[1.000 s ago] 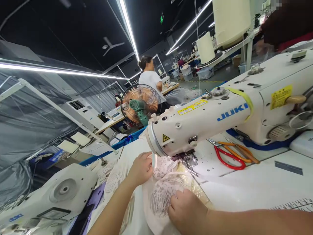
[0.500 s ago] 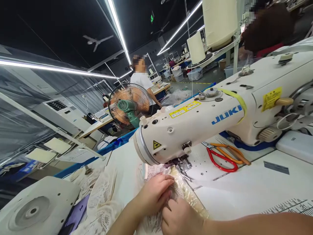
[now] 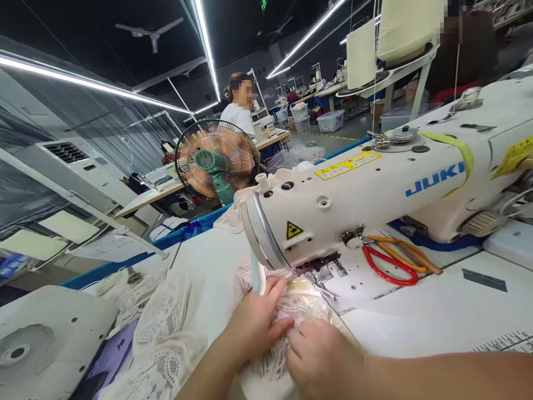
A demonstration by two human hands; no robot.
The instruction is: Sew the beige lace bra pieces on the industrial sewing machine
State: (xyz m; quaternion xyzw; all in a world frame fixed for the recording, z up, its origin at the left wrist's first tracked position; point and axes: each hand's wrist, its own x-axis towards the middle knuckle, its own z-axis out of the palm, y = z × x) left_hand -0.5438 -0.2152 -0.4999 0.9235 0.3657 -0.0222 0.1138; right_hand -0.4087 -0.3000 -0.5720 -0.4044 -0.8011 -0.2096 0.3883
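Note:
White lace fabric [image 3: 300,305] lies under the head of a sewing machine [image 3: 345,205] and runs down toward me. On its left part rests my left hand [image 3: 259,318], fingers stretched out toward the needle area and thumb apart. My right hand [image 3: 320,353] is closed, its curled fingers pinching the lace close to my left thumb. A shiny cream strip shows along the right side of the lace. A pale blue and white curved band [image 3: 257,272] stands near my left fingertips. The needle itself is hard to make out.
Red-handled scissors [image 3: 389,266] and an orange-handled tool [image 3: 400,250] lie right of the needle area. More lace [image 3: 166,322] is heaped at the left, beside a purple piece [image 3: 114,350]. Behind are a fan [image 3: 216,161], thread cones [image 3: 361,55] and a person in white [image 3: 237,114].
My left hand has shifted left and its thumb and fingers have spread apart. More lace shows between my hands. The camera view has turned slightly.

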